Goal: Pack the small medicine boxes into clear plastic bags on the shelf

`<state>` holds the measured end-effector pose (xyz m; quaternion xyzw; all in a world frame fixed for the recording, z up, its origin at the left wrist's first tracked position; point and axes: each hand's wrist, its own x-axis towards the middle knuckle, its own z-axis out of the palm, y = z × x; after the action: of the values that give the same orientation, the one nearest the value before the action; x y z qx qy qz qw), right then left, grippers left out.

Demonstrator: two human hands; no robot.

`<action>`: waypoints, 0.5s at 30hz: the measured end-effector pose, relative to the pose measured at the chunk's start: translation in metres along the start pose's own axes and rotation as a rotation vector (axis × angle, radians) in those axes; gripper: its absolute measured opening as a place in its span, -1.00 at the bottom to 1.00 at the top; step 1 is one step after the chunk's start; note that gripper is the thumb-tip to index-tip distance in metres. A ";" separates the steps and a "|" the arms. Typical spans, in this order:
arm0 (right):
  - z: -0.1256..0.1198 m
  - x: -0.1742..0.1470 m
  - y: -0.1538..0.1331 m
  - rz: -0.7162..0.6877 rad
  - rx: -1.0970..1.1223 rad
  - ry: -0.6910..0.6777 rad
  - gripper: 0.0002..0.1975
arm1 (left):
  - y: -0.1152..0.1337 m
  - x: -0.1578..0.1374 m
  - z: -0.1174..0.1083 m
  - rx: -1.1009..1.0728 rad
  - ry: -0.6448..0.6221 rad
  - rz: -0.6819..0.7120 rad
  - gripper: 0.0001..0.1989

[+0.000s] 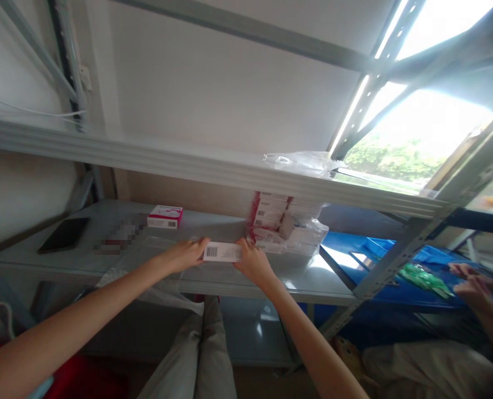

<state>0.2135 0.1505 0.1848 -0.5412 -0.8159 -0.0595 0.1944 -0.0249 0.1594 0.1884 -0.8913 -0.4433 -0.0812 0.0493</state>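
A small white box with a barcode (223, 252) is held level over the front part of the grey shelf (213, 221). My left hand (190, 253) grips its left end and my right hand (252, 260) its right end, both with thumbs on the near side. Behind and to the left, a pink and white box (165, 216) lies on the shelf. To the right of my right hand is a stack of similar boxes (269, 213), partly wrapped in clear plastic. Beneath my left forearm, a clear plastic bag (167, 293) hangs over the shelf's front edge.
A dark flat device (64, 235) lies at the shelf's left end. Above runs a metal shelf beam (188, 172) with clear plastic (300, 160) on it. At right, past a slotted upright (390, 263), another person's hands (474, 282) are near green packets (425, 279) on a blue surface.
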 end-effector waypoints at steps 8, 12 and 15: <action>0.011 -0.001 -0.001 -0.097 -0.344 0.008 -0.67 | 0.003 0.014 0.003 0.191 -0.022 0.011 -0.70; 0.016 -0.001 -0.002 -0.054 -0.376 -0.028 -0.58 | -0.001 0.017 0.010 0.194 -0.003 0.000 -0.67; 0.018 0.001 -0.002 -0.022 -0.381 -0.064 -0.55 | -0.005 0.019 0.015 0.190 0.011 -0.024 -0.65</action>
<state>0.2069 0.1560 0.1689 -0.5610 -0.8015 -0.1978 0.0617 -0.0157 0.1799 0.1774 -0.8769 -0.4593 -0.0442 0.1349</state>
